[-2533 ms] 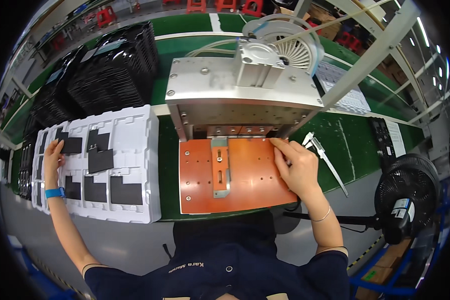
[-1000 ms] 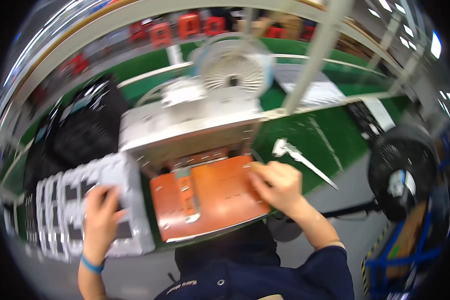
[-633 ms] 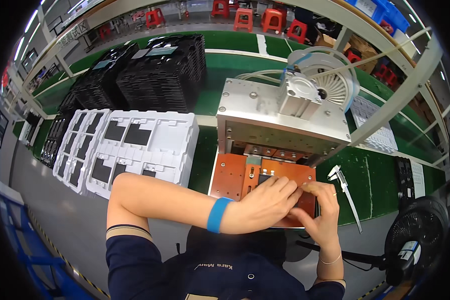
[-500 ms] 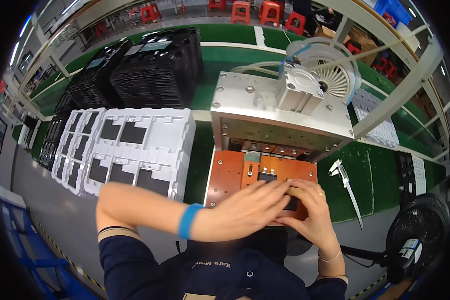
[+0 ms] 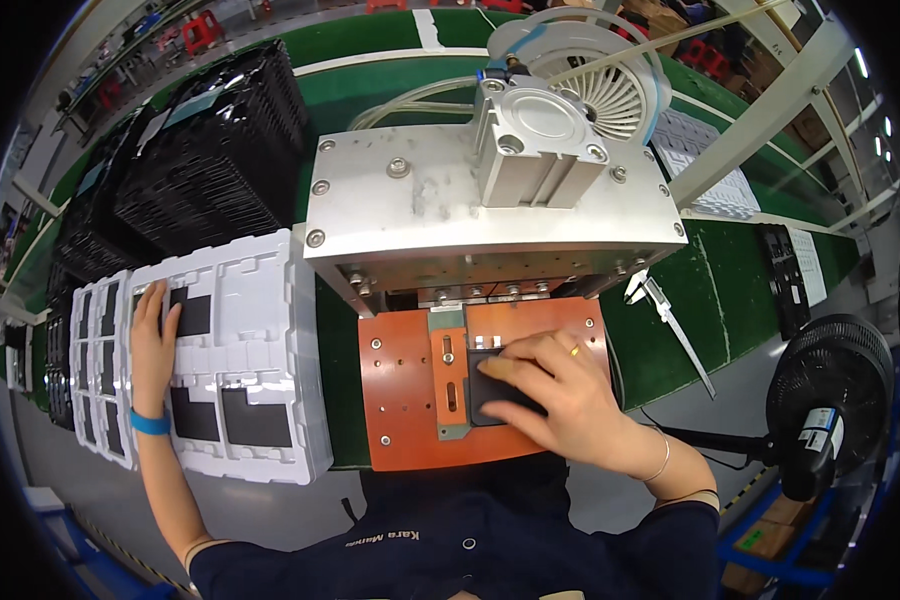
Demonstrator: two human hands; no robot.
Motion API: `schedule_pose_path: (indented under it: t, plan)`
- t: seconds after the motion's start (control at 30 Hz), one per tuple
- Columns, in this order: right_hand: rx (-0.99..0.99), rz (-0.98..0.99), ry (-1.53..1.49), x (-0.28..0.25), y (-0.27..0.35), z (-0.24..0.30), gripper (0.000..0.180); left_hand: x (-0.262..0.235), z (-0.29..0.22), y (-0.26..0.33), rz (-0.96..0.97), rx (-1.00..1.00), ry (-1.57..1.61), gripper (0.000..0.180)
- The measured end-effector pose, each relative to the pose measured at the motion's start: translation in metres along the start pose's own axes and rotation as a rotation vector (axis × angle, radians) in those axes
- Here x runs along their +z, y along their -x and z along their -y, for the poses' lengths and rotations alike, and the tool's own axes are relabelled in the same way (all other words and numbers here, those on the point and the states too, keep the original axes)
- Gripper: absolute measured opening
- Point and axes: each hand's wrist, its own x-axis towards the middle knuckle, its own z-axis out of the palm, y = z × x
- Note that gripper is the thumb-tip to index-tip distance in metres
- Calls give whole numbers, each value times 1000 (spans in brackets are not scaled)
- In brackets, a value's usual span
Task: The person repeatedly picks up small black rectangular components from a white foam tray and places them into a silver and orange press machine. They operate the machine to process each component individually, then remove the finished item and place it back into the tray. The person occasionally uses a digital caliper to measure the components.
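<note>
My left hand lies over the white plastic tray at the left, fingers stretched out. Its fingertips are beside a flat black piece in the tray's upper row. More black pieces sit in the lower compartments. My right hand is over the orange fixture plate, thumb and fingers apart. It touches a flat black piece that lies on the fixture and is partly covered by the hand. A slotted orange block stands along that piece's left side.
A metal press with a cylinder on top rises behind the fixture. Stacked black trays stand at the back left. To the right are a caliper on the green bench and a black fan.
My left hand has left the fixture and moved left to the white tray. My right hand stays at the fixture, now with its fingers more apart. The view has shifted.
</note>
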Motion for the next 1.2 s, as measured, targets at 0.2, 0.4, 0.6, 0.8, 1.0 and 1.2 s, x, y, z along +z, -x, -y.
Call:
schedule_pose_path:
  t: [0.2, 0.4, 0.6, 0.8, 1.0, 1.2]
  plan:
    - [116, 31, 42, -4, 24, 9, 48, -5, 7, 1, 11, -49, 88, 30]
    - [142, 131, -32, -16, 23, 5, 46, -11, 5, 0, -30, 54, -42, 34]
    - [133, 180, -88, -23, 11, 3, 43, -3, 3, -6, 126, 61, -20, 43]
    - [94, 41, -82, -3, -5, -6, 32, 2, 11, -14, 128, 83, -97, 45]
    - [-23, 10, 104, 13, -7, -8, 27, 4, 12, -15, 139, 92, -102, 47]
    - [38, -25, 162, 17, -14, -2, 30, 5, 19, -11, 118, 121, -98, 50]
